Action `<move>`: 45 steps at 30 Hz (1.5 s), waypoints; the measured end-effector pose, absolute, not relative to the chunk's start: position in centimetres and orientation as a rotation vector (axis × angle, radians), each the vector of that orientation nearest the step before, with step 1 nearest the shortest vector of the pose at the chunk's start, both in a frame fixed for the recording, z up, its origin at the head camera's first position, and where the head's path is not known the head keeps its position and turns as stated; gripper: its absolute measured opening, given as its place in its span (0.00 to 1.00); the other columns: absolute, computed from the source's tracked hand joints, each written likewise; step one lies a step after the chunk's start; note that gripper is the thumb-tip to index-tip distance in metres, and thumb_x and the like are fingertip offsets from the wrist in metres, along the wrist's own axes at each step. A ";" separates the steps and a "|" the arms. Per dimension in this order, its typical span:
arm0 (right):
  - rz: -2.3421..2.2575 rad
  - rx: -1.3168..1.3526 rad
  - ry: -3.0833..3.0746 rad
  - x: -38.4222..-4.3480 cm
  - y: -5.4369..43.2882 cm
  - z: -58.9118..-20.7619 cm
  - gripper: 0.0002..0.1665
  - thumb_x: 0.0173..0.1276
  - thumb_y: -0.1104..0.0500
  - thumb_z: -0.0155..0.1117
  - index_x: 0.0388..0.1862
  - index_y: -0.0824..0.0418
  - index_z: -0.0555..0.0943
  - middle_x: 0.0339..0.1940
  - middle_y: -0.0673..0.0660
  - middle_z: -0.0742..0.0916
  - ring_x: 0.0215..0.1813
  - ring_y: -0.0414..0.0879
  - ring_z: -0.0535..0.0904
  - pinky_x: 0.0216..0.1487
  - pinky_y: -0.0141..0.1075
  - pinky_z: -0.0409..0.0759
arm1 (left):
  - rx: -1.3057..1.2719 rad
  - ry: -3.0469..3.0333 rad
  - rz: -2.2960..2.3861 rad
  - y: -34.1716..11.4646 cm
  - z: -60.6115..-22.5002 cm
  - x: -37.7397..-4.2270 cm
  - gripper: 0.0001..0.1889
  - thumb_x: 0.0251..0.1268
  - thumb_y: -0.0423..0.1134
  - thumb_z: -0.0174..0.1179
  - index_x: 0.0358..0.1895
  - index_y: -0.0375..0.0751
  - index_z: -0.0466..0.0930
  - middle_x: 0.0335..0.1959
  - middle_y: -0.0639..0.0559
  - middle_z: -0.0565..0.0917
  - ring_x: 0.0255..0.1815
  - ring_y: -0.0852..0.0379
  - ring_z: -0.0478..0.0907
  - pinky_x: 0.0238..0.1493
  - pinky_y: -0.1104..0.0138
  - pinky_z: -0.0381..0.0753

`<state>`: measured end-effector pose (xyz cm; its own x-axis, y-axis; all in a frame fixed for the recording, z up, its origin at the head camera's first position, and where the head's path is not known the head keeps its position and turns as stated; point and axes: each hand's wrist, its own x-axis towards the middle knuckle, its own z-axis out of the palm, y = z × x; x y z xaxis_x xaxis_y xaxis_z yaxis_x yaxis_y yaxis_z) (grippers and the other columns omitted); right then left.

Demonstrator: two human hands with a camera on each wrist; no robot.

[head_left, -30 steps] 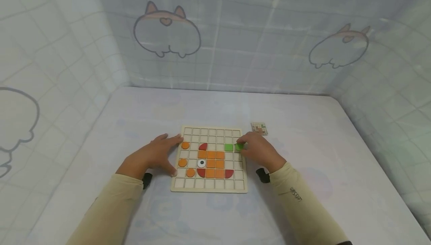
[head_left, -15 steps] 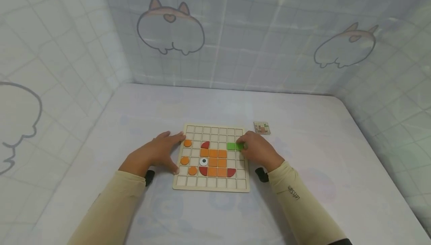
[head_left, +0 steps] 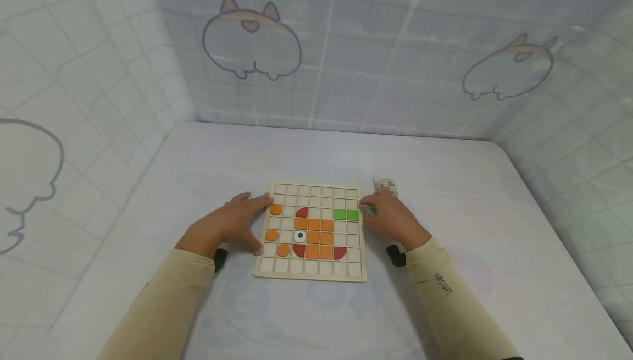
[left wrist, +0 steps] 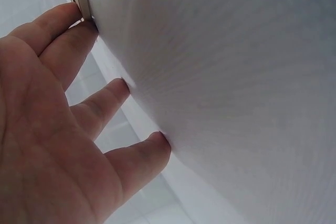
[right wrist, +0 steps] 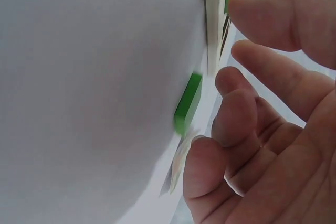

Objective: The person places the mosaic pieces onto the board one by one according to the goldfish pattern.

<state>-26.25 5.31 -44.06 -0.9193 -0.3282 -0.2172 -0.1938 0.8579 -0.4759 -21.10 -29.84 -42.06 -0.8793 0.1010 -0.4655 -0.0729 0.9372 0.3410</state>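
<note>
The square wooden grid board (head_left: 316, 188) lies on the table with coloured tiles in its cells. My left hand (head_left: 227, 227) spreads along the board's left edge, thumb and a fingertip touching it; other fingertips (left wrist: 123, 85) rest at the tabletop. My right hand (head_left: 395, 220) is at the board's right edge, thumb and index finger apart with nothing pinched between them. A loose green tile (right wrist: 189, 100) shows just off its curled fingers, slightly blurred; in the head view the hand mostly hides it. Two green squares (head_left: 346, 215) sit side by side on the board's right side.
Orange squares (head_left: 320, 238), red quarter-circle pieces (head_left: 339, 253), orange discs (head_left: 271, 234) and a white eye piece (head_left: 299, 236) lie on the board. A small pattern card (head_left: 384, 183) lies beyond the right hand. Curtain-like walls (head_left: 366, 74) enclose the table.
My right hand has let go of the second green square, now lying in its cell, and drawn right, off the board's edge. The left hand stays at the board's left edge.
</note>
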 end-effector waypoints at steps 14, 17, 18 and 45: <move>-0.724 -0.308 2.741 -27.5 8.3 -44.7 0.36 0.66 0.55 0.69 0.73 0.59 0.73 0.68 0.65 0.79 0.71 0.61 0.73 0.69 0.56 0.73 | 0.023 2.597 0.484 -30.5 -43.1 -21.3 0.67 0.30 0.54 0.87 0.82 0.62 0.54 0.83 0.37 0.50 0.83 0.31 0.43 0.70 0.28 0.59; -0.776 -0.301 2.728 -27.7 8.5 -44.9 0.37 0.65 0.55 0.71 0.72 0.59 0.73 0.63 0.65 0.81 0.68 0.60 0.75 0.66 0.56 0.75 | 0.037 2.597 0.487 -30.5 -43.3 -21.4 0.67 0.30 0.54 0.86 0.81 0.62 0.55 0.83 0.38 0.50 0.83 0.31 0.43 0.70 0.28 0.58; -0.782 -0.305 2.724 -27.8 8.6 -45.0 0.37 0.65 0.55 0.71 0.72 0.59 0.73 0.63 0.65 0.82 0.67 0.60 0.75 0.66 0.55 0.75 | 0.039 2.600 0.486 -30.5 -43.4 -21.4 0.67 0.30 0.55 0.87 0.81 0.62 0.55 0.83 0.38 0.51 0.83 0.31 0.43 0.70 0.28 0.58; -0.833 -0.315 2.721 -27.6 6.9 -43.6 0.22 0.69 0.56 0.63 0.60 0.62 0.82 0.61 0.62 0.84 0.65 0.58 0.77 0.60 0.52 0.79 | 0.036 2.602 0.467 -30.1 -42.8 -21.4 0.66 0.31 0.53 0.87 0.81 0.62 0.55 0.83 0.40 0.51 0.83 0.32 0.42 0.70 0.28 0.58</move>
<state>-27.61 6.93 -43.63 -0.9376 -0.2854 -0.1987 -0.1252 0.8101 -0.5727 -21.44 -30.11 -42.83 -0.8783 0.1095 -0.4653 -0.0592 0.9410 0.3332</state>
